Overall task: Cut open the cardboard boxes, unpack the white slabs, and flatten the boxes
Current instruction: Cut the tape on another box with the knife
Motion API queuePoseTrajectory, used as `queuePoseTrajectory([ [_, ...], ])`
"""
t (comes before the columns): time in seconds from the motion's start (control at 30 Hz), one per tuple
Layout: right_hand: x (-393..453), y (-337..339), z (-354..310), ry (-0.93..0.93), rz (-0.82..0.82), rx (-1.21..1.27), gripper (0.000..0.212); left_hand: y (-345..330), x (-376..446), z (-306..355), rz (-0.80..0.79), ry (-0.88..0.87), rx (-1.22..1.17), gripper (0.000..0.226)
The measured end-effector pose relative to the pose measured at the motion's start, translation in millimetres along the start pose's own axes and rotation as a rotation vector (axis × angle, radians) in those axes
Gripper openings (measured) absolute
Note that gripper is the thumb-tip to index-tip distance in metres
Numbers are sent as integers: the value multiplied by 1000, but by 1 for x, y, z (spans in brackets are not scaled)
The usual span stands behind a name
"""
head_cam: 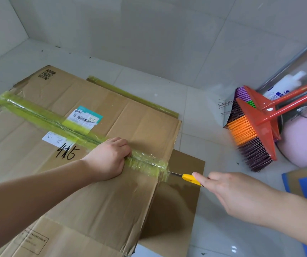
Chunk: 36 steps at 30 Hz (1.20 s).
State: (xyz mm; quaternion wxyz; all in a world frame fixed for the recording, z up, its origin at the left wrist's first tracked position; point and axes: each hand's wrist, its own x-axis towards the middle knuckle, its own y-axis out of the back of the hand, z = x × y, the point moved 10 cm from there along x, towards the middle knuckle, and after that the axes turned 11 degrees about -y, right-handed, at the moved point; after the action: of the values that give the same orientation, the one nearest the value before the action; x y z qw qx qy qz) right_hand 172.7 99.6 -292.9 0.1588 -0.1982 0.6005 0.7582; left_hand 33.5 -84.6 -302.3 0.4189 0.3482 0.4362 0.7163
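A cardboard box [86,164] lies on the tiled floor [195,112], its seam sealed with yellow-green tape [86,134]. The left hand [108,158], fingers curled, presses on the tape. The right hand [228,190] grips a yellow utility knife [188,177], its blade at the tape's end on the box edge.

The left forearm runs bare from the lower left corner up toward the centre, its wrist nearly straight. The left hand [108,157] lies knuckles up, its fingers [120,143] curled down and under so that the tips are hidden. The right forearm enters from the lower right edge and reaches up and leftward. The right hand [230,191] shows its back to the camera, the thumb [202,179] stretched forward along the top while the other fingers fold beneath, out of sight. The two hands are apart, the right one lower and nearer the camera.
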Motion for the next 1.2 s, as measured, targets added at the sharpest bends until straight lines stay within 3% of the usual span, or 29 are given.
queuePoseTrajectory([
  [0.1, -7, 10, 3, 12, 10, 75, 64, 9, 2, 3, 41, 9, -35, 38],
  [0.27, -11, 76, -10, 128, 204, 162, 48, 76, 32, 24, 185, -80, -45, 41],
  [0.33, -5, 107, -19, 147, 275, 98, 39, 83, 46, 35, 40, -87, -253, 38],
  [0.4, -3, 147, -38, 212, 386, 16, 31, 72, 46, 44, -238, -32, -418, 40],
  [0.47, -6, 187, -60, 300, 530, -93, 33, 77, 38, 51, -347, -32, -524, 31],
  [0.63, 5, 252, -110, 368, 657, -319, 36, 135, 14, 23, -191, -6, -679, 19],
  [0.83, 20, 301, -149, 453, 868, -335, 46, 168, -15, -9, -127, 2, -803, 19],
  [1.0, 41, 295, -133, 620, 850, -256, 34, 161, 7, -19, -222, 17, -867, 19],
  [1.2, 78, 266, -68, 804, 709, -215, 39, 142, 61, -42, -252, 121, -778, 25],
])
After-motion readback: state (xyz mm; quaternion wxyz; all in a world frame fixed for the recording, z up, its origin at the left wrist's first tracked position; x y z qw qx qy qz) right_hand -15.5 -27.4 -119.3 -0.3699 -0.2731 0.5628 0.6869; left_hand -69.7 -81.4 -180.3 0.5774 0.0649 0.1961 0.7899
